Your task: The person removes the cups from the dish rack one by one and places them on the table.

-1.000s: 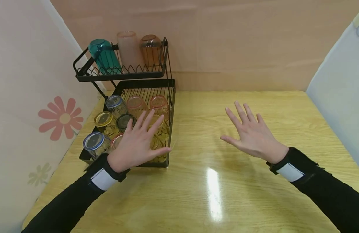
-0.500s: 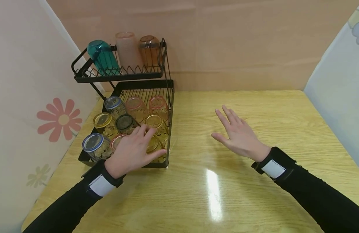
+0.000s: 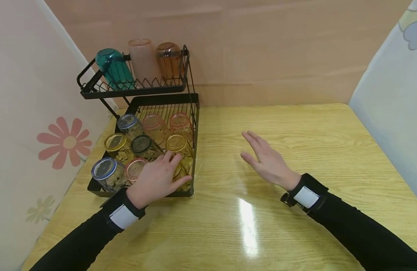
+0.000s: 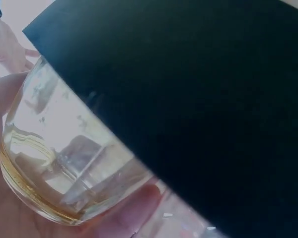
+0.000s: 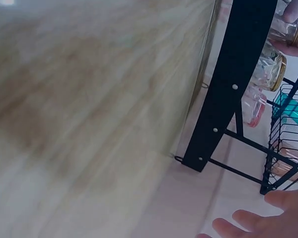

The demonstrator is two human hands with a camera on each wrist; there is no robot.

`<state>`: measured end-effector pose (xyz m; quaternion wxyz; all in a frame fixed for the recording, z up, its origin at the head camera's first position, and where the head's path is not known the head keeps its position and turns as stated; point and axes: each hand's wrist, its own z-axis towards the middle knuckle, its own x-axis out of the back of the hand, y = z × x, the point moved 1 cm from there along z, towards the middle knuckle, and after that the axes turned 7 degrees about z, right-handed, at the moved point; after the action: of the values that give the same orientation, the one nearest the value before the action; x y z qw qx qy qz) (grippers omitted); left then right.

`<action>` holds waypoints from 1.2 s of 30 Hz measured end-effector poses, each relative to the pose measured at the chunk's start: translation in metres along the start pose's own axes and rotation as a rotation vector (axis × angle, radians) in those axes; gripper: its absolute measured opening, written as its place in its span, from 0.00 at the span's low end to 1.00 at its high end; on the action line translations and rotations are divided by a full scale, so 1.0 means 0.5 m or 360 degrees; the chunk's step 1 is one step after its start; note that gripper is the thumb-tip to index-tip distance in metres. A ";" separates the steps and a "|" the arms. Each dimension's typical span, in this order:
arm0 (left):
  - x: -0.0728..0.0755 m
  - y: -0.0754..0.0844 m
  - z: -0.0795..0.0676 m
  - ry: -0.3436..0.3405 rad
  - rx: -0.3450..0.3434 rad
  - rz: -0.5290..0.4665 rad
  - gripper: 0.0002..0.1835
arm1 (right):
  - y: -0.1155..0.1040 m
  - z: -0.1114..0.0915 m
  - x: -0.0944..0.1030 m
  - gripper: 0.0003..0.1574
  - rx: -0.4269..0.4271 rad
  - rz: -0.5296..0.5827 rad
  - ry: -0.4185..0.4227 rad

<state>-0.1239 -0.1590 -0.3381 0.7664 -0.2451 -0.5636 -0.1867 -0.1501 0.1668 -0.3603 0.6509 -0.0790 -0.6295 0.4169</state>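
In the head view my left hand [image 3: 153,178] reaches over the front right of a black two-tier dish rack [image 3: 134,92]. Its thumb and fingers grip an upside-down drinking glass with a yellow-tinted base [image 3: 181,172]. The left wrist view shows this clear glass [image 4: 64,158] between thumb and fingers, partly cut off by a black edge. My right hand [image 3: 270,163] hovers over the table to the right of the rack, holding nothing, fingers extended. Just behind the gripped glass stands another yellow-rimmed glass [image 3: 176,142]. A red-rimmed glass [image 3: 135,169] lies left of my hand, partly covered.
Several more upturned glasses crowd the lower tier, among them a dark one [image 3: 142,144] and a blue-rimmed one [image 3: 105,169]. The upper tier bears a teal glass [image 3: 115,69], a tall pink glass [image 3: 144,58] and an amber glass [image 3: 169,62]. Wooden table [image 3: 296,128] extends rightward.
My left hand has come down from above the rack, its spread fingers closing round the front-right glass. My right hand has moved left and slightly lower, its fingers drawing together.
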 end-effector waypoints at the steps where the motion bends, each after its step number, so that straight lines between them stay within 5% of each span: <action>1: -0.001 0.000 0.000 0.0015 -0.0004 0.0001 0.30 | -0.001 0.000 -0.003 0.43 -0.0003 0.0019 0.0000; 19: 0.007 -0.014 0.009 0.0097 -0.0085 -0.0020 0.29 | -0.044 0.038 -0.073 0.41 0.0036 0.0275 -0.0046; 29: 0.059 -0.026 0.021 0.0074 -0.0020 -0.0050 0.30 | -0.071 0.059 -0.087 0.44 0.0074 0.0321 -0.0043; 36: 0.090 -0.021 0.037 0.0129 0.0032 -0.0230 0.29 | -0.075 0.057 -0.076 0.44 0.0043 0.0310 0.0018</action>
<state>-0.1310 -0.1569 -0.2889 0.7755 -0.1881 -0.5503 -0.2457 -0.1535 0.1063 -0.3602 0.6118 -0.1334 -0.6096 0.4861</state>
